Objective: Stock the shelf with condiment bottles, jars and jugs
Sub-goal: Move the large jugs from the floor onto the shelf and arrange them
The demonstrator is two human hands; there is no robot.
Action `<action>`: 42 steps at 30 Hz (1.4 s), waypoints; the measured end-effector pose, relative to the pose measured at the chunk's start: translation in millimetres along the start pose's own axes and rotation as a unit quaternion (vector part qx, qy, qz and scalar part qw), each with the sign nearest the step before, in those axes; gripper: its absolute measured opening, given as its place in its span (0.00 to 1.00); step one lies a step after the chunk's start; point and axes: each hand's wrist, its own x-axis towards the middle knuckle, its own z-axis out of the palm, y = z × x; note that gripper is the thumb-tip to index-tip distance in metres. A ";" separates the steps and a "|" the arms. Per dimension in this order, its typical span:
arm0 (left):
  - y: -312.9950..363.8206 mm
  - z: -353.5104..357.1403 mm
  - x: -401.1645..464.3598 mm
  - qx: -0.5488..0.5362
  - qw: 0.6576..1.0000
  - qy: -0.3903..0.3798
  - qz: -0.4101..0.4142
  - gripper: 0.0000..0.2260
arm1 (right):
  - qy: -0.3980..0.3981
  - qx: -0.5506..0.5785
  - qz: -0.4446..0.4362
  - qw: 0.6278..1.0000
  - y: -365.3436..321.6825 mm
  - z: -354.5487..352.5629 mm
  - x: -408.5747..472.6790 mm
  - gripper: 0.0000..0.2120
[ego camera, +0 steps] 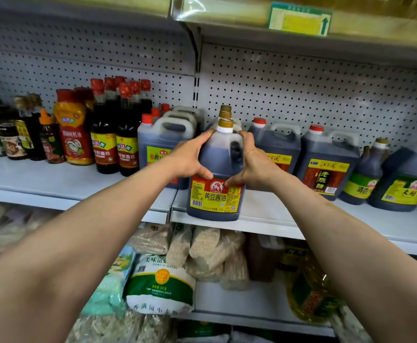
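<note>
We hold the dark, full plastic soy-sauce jug with the gold cap (216, 174) at the white metal shelf (276, 214) front edge, left hand (190, 159) and right hand (252, 162) wrapped round its shoulders. We judge it heavy, smooth-walled, fairly stiff; the moulded handle offers surer hold.

dark brown soy jug (216, 169) w/ gold cap, red-yellow label; red caps on dark bottles (118, 127) toward shelf's left end; white shelf (289, 211); dotted white pegboard (301, 95).
</note>
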 end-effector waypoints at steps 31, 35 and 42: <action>-3.1 33.0 21.5 0.067 0.991 0.065 0.100 0.63 | 0.077 -0.212 -0.034 0.974 -12.0 14.7 12.0 0.63; 0.7 26.7 22.0 0.124 0.982 0.075 0.119 0.65 | 0.085 -0.175 -0.037 0.980 -8.5 13.6 11.0 0.66; 1.1 10.9 30.1 0.155 0.980 0.045 0.115 0.72 | 0.099 -0.159 -0.039 0.982 1.4 14.0 16.9 0.65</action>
